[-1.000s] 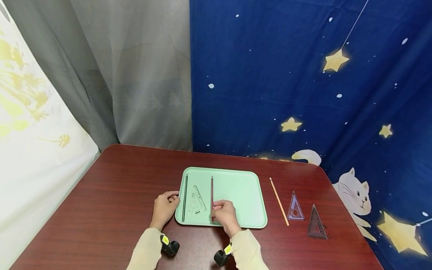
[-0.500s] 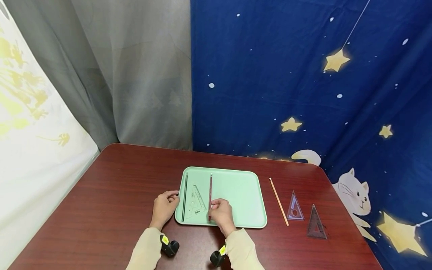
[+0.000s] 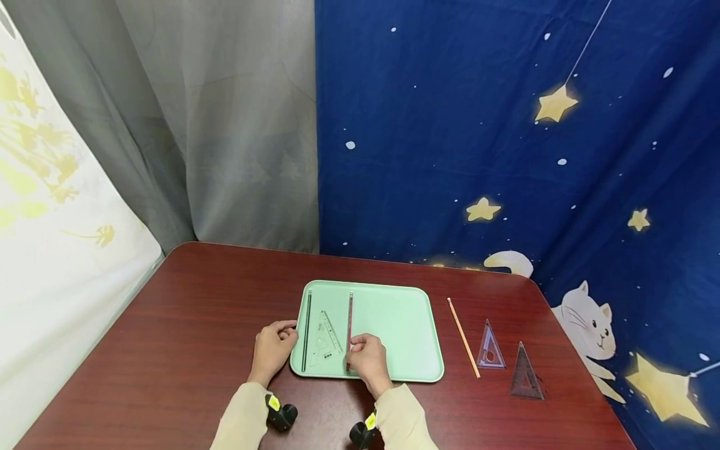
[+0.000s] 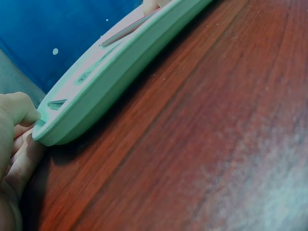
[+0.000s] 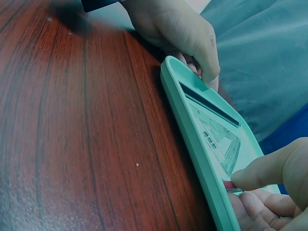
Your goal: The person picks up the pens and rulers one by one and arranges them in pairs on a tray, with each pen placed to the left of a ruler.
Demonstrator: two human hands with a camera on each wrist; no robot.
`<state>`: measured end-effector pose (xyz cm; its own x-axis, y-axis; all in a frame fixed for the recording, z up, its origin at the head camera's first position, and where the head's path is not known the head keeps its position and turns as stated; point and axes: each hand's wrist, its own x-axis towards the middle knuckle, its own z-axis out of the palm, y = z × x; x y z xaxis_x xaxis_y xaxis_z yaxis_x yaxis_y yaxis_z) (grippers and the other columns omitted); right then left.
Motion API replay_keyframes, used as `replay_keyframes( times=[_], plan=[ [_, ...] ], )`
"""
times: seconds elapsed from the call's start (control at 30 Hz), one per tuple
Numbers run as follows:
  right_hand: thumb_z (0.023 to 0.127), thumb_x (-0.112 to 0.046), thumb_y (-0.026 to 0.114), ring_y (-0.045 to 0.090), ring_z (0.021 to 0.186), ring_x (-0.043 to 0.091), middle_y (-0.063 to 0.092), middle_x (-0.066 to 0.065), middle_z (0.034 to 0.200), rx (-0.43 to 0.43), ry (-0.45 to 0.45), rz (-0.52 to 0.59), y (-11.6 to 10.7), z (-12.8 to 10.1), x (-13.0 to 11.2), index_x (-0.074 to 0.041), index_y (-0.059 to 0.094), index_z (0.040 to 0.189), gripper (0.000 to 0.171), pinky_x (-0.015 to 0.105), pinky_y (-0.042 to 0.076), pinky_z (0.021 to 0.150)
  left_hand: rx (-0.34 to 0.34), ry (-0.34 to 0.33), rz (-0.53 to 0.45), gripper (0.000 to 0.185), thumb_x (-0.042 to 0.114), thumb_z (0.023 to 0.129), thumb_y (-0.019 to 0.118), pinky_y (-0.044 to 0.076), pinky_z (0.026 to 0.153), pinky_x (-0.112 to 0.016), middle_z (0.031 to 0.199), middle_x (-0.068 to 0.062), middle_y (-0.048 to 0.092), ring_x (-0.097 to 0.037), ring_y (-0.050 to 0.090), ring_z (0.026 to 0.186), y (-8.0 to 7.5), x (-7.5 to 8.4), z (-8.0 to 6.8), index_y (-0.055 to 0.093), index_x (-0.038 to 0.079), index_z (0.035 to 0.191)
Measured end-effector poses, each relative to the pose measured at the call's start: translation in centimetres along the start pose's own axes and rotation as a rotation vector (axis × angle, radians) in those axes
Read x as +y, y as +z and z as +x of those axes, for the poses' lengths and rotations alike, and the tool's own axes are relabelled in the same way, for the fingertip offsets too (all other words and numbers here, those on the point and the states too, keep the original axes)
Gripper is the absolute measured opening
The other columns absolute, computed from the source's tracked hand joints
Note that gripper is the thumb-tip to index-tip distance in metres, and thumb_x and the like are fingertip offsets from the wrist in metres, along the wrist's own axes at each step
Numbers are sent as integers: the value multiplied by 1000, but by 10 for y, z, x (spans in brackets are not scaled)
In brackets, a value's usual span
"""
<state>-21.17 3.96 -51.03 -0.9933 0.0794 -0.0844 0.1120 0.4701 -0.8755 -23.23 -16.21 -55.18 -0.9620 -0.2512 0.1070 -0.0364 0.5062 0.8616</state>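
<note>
The right hand (image 3: pixel 367 359) pinches the near end of a dark red ruler (image 3: pixel 350 328) between thumb and fingertips, low over the mint-green tray (image 3: pixel 405 325), just right of the clear set square (image 3: pixel 326 337) and the black ruler (image 3: pixel 307 337) lying inside it. The left hand (image 3: pixel 274 350) grips the tray's left rim, thumb on top. The pinch sits at 1 end only, so the long ruler could pivot or slip and land across the set square. Any push sideways could slide the light tray on the polished wooden table (image 3: pixel 197 325) if the left hand eases. A pencil (image 3: pixel 464 336) and 2 dark set squares (image 3: pixel 509 361) lie well apart to the right.
</note>
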Motion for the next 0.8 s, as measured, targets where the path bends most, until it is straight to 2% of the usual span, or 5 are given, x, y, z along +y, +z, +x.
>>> replay_keyframes(
  times=[0.8],
  plan=[
    [67, 10, 62, 50, 61, 11, 56, 1, 70, 2, -5, -17, -2, -3, 1, 3, 67, 94, 28, 26, 44, 58, 10, 0, 16, 23, 9, 83, 62, 40, 61, -22, 66, 0, 60, -9, 50, 59, 0, 1, -1, 73, 5, 102]
  ],
)
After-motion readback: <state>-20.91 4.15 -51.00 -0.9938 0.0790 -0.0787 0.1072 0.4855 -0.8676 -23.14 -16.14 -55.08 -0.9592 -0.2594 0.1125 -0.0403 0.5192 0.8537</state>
